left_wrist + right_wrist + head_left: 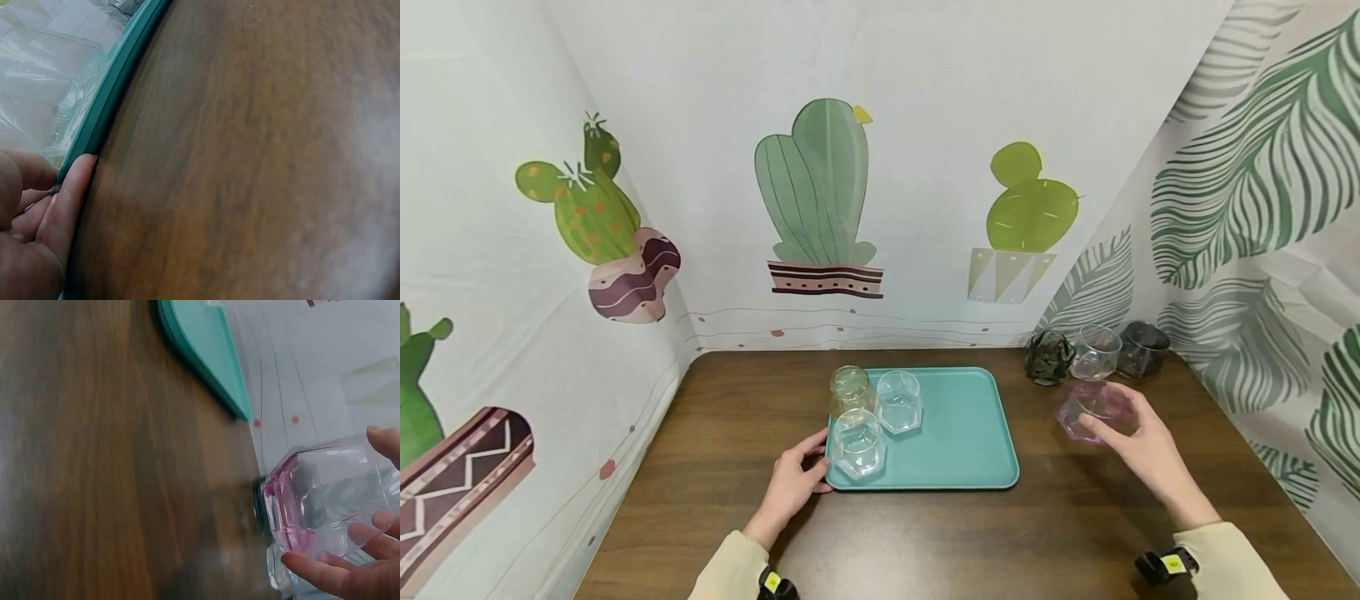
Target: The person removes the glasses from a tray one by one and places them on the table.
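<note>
On the left, my left hand (792, 479) grips the near left corner of a turquoise tray (962, 433). The left wrist view shows its fingers at the tray rim (106, 100), with a clear glass close by. Three glasses stand at the tray's left side: an amber glass (850, 382) behind, a clear glass (899, 402) to its right, and another clear glass (859, 446) in front. To the right of the tray, my right hand (1146, 433) holds a pink faceted glass (1086, 408) between thumb and fingers. In the right wrist view this glass (312, 500) appears tipped sideways.
Behind the pink glass, at the back right of the wooden table (925, 542), stand a dark green glass (1049, 360), a clear glass (1096, 354) and a dark grey glass (1142, 350). Cloth with printed plants (925, 208) hangs along the table's back and sides.
</note>
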The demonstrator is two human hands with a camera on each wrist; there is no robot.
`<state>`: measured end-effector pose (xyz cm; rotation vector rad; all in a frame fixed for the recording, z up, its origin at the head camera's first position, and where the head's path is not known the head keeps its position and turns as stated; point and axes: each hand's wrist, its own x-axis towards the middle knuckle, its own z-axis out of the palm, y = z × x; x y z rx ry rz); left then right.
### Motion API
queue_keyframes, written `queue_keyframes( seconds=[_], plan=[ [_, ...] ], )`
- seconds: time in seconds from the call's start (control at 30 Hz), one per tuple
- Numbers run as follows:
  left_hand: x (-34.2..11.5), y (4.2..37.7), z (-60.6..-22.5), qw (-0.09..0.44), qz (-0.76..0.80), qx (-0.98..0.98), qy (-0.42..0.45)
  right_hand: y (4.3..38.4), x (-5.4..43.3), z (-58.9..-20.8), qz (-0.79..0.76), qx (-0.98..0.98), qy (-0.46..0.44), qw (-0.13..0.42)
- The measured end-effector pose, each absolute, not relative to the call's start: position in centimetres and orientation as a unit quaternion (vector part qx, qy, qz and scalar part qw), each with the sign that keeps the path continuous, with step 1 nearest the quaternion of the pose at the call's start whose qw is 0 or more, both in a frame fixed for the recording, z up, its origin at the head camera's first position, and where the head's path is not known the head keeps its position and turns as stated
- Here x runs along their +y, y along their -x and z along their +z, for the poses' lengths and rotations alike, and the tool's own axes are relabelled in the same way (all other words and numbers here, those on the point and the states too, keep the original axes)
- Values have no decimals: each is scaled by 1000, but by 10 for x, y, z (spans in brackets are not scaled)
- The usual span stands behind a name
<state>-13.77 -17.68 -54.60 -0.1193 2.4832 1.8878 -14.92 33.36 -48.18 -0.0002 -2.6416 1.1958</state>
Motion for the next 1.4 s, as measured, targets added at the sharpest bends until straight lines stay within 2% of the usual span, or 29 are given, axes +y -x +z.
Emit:
queue_keyframes(
  seconds=[0.4,0.93,1.4],
  plan=[
    [-183,136,-542,27,610,791,11,158,374,-485,385,-914,56,110],
    [-182,140,-544,32,609,792,20,178,422,-490,389,-909,111,97],
    [-184,139,-546,38,608,793,18,187,449,-496,375,-908,163,92]
  ],
)
